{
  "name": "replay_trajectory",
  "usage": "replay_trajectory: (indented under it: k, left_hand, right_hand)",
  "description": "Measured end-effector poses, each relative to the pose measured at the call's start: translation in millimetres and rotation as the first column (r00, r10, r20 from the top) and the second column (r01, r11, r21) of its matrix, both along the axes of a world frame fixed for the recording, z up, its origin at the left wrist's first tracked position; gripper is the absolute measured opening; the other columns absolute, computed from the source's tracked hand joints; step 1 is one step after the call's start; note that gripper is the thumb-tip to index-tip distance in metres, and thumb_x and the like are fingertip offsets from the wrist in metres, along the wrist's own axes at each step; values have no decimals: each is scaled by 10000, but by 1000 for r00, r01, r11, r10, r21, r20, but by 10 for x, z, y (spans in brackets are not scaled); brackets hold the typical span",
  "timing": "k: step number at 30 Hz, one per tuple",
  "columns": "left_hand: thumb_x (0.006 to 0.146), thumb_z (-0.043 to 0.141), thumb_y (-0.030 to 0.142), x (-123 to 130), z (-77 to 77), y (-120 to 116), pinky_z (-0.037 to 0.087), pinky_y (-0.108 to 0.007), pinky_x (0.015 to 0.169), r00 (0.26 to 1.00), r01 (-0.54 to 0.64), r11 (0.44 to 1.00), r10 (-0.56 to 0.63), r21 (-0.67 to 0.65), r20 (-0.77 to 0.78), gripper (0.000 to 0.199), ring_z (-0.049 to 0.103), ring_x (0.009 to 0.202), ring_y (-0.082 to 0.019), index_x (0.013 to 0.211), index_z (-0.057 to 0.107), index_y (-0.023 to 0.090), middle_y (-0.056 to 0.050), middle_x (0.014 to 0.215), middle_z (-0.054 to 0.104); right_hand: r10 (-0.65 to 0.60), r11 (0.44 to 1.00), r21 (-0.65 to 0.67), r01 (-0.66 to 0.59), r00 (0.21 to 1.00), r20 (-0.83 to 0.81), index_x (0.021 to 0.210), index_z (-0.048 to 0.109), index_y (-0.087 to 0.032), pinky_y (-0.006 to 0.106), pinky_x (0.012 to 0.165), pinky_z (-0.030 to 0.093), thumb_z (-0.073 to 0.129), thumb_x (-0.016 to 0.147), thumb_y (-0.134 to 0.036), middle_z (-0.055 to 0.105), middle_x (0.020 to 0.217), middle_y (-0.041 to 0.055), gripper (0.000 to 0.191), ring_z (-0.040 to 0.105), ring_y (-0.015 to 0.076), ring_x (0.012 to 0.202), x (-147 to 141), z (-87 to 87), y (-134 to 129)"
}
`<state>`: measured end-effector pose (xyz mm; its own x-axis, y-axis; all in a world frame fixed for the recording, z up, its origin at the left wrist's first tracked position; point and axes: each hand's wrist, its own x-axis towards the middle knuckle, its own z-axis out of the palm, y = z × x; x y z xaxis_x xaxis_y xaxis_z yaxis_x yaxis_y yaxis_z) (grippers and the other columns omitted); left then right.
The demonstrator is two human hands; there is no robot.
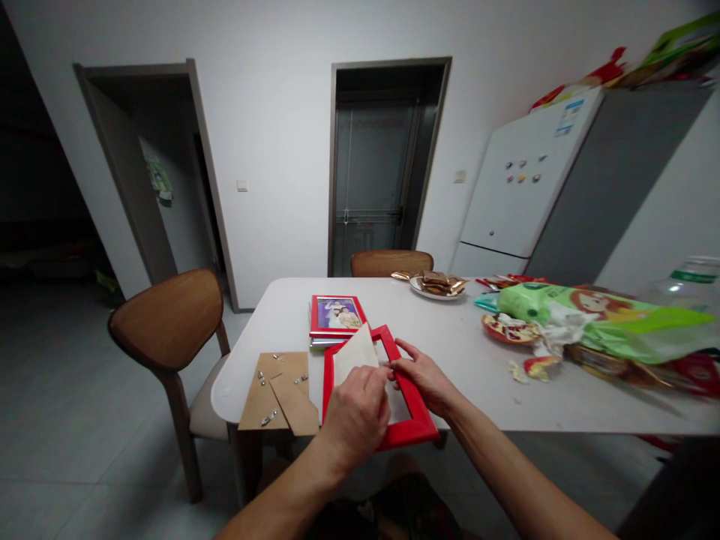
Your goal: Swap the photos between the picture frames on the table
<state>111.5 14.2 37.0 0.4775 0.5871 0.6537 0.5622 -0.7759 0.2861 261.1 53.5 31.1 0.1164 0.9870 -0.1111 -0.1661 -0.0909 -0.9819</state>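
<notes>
Red picture frame point(413, 405) is in the person's hands, tilted over the near edge of a long white table point(450, 337). Behind is a big white wall point(281, 135) with a dark door point(374, 172). To the right stands a tall fridge point(523, 172) with little magnets point(521, 178) on it. One brown chair point(169, 322) is at the table's left end, and another chair point(392, 262) peeks over the far edge.

On the right of the table lies a shiny green plastic bag point(624, 315). Close to the red frame, on the left, a brown backing board point(256, 397) lies flat. A second red photo frame point(315, 315) lies just past the first one, showing a photo point(340, 313) of people in white clothes.

The left hand point(360, 405) is closed on a pale sheet point(357, 352), which tips up out of the frame. The right hand point(419, 375) grips the frame's right side, with its thumb on top. Farther off, a plate point(418, 286) holds snack packets point(442, 283). Near the bag is an open pomegranate piece point(509, 330). Smallest are the metal clips point(270, 417) on the board.
</notes>
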Motion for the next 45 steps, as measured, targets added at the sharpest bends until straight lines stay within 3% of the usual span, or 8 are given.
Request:
replay_trajectory:
  k: [3,7,13,20,28,34,39,45]
  left_hand:
    - [704,390,48,-116,93,-15,472,-322,729,994,-55,997,49,53,97,360,523,804,-180,1042,457,152,-64,850,555]
    - [701,414,71,-423,107,28,467,-276,666,921,-183,979,202,-89,333,332,523,718,-144,1010,476,175,-30,806,527]
    - [671,491,180,-1032,-282,185,461,-243,586,731,-279,871,465,-403,499,332,524,685,-133,1003,471,179,-11,818,512]
    - [650,453,160,-1180,-715,249,460,-309,652,800,-402,812,537,-424,269,327,546,704,-168,975,481,152,-31,824,534]
    - [719,426,173,-1156,-698,133,440,-280,664,858,-494,800,513,-340,-38,271,570,815,-186,982,493,190,-43,884,581]
    - [736,430,184,-1117,-621,71,420,-333,753,812,-583,781,546,-224,-208,262,543,891,-216,985,510,172,-72,931,588]
    - [704,462,190,-1096,-671,65,384,-414,863,897,-427,889,393,-165,-202,352,486,1012,-241,1053,492,154,-114,1071,553]
    - [643,500,177,-967,-696,4,291,-461,959,930,-313,922,249,-229,-271,478,385,1146,-262,1120,471,161,-126,1215,465]
  right_hand:
    - [-55,999,1,55,997,63,1254,319,-143,178,405,369,574,596,-128,563,505,-31,706,500,98,425,-13,-25,7]
    - [-36,999,-7,38,982,186,1240,356,-142,176,410,347,581,592,-151,522,466,-54,686,486,94,421,61,-104,32]
    - [-67,996,-20,92,842,535,1180,451,-109,189,412,317,510,632,-193,547,524,-30,558,465,91,418,280,-427,155]
    - [-152,983,97,153,403,902,1074,563,-117,240,618,383,442,681,-278,642,762,77,441,572,171,679,376,-667,280]
    - [-133,985,99,143,255,958,1093,547,-135,253,697,382,416,694,-262,618,969,118,439,572,206,851,326,-682,231]
    - [-156,986,132,104,274,949,1068,563,-130,269,766,374,430,703,-241,592,1020,126,403,555,209,897,356,-744,235]
    - [-273,962,269,54,282,920,1031,582,-135,299,851,335,462,681,-185,583,1021,115,373,499,208,966,236,-664,195]
    - [-138,975,223,-28,706,694,1045,561,-145,254,666,425,471,659,-196,627,855,58,399,561,131,664,-171,-541,143]
